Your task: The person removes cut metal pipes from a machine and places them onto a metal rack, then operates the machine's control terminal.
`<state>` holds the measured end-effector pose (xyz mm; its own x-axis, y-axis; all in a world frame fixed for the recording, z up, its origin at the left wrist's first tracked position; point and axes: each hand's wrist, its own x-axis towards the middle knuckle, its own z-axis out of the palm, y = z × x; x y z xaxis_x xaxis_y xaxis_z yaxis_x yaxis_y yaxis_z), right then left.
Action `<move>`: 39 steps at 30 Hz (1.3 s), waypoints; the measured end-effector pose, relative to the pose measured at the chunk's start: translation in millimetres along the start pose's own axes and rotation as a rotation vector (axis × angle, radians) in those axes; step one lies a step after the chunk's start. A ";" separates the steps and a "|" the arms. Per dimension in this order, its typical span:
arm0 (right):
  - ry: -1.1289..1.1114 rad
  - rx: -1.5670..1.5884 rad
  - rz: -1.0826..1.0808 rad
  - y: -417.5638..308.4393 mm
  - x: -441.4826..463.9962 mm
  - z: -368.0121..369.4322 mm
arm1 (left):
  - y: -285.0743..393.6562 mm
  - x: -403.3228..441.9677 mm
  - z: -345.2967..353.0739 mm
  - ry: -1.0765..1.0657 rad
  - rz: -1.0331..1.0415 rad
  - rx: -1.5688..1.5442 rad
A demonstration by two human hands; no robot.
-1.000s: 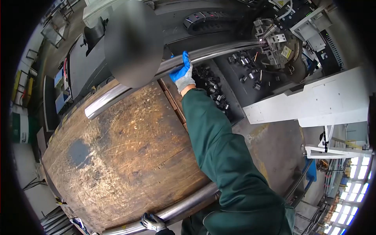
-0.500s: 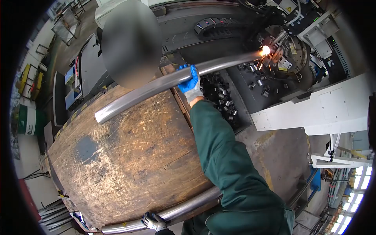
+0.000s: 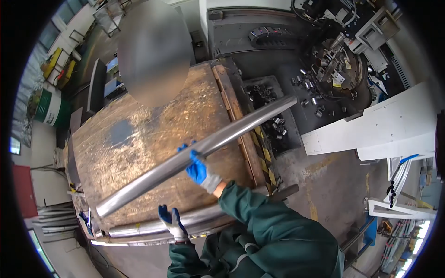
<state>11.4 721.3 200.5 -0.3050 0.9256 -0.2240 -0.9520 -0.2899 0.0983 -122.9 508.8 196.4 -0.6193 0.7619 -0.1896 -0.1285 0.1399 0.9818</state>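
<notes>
A long shiny metal tube (image 3: 232, 129) lies slantwise over the worn wooden bench top (image 3: 139, 153), its right end reaching out past the bench edge. My right hand (image 3: 198, 167), in a grey and blue glove, is wrapped round the tube near its middle. Lower down, my left hand (image 3: 172, 221) is gloved too, with its fingers apart and raised at a second metal tube (image 3: 139, 229) along the near edge of the bench. Whether the left palm touches that second tube cannot be told.
A round clamping machine head (image 3: 336, 69) stands at the upper right. Short cut tube pieces (image 3: 279, 126) fill a dark bin beside the bench. A white machine panel (image 3: 345, 132) juts in from the right. A blurred oval covers the top centre.
The held tube has come away from the machine head and down over the bench with my right hand. Sparks have gone. My left hand has lifted and opened its fingers.
</notes>
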 end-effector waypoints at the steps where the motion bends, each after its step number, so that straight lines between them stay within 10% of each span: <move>1: -0.022 -0.041 0.039 24.5 -25.9 -1.2 | 16.9 -5.9 3.5 -0.021 -0.037 -0.117; 6: -0.008 -0.255 0.374 124.2 -164.0 10.8 | 80.0 -39.5 -56.0 0.085 -0.099 -0.899; 20: -0.212 -0.666 1.011 308.4 -385.1 -85.2 | -3.3 -432.0 -460.8 1.054 0.390 -1.418; 39: -0.713 -0.563 2.147 683.9 -707.3 -138.7 | -50.9 -708.9 -532.7 1.833 1.139 -1.501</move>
<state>-427.6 -165.4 291.7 -0.5775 -0.8141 0.0607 0.6546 -0.5062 -0.5614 -90.0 -375.4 274.9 -0.3936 -0.7827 -0.4822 0.8092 -0.5439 0.2224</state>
